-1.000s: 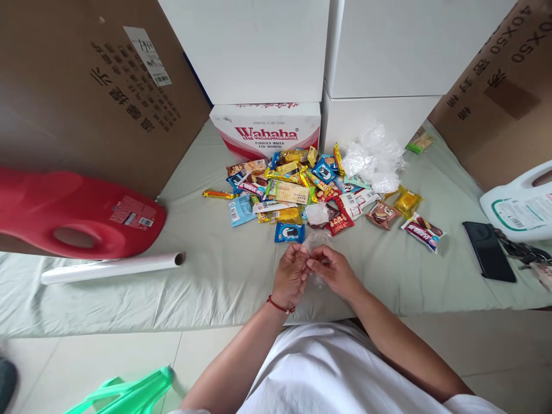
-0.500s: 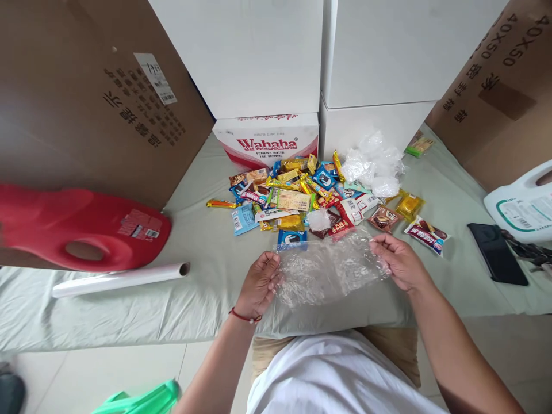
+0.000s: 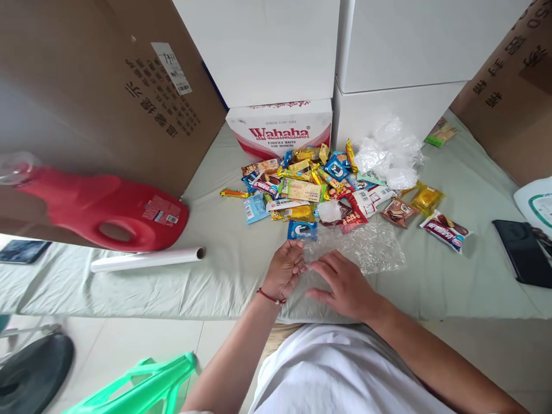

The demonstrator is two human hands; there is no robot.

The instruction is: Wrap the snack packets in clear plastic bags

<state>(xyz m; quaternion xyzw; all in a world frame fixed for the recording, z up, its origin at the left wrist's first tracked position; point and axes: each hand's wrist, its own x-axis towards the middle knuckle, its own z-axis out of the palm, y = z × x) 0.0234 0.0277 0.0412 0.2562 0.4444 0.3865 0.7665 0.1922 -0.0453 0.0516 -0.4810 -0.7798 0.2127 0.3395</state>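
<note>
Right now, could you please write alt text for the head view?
The left hand pinches one edge of a clear plastic bag lying on a pale green sheet, while the right hand presses flat on it. A pile of wrapped snacks lies just beyond.

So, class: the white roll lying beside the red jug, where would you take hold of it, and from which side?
Probably the middle of the white roll, taken from above. It lies flat on the sheet as a long thin tube, so a centred grip should keep it level. Its near long side is free; the red jug crowds the far side.
</note>
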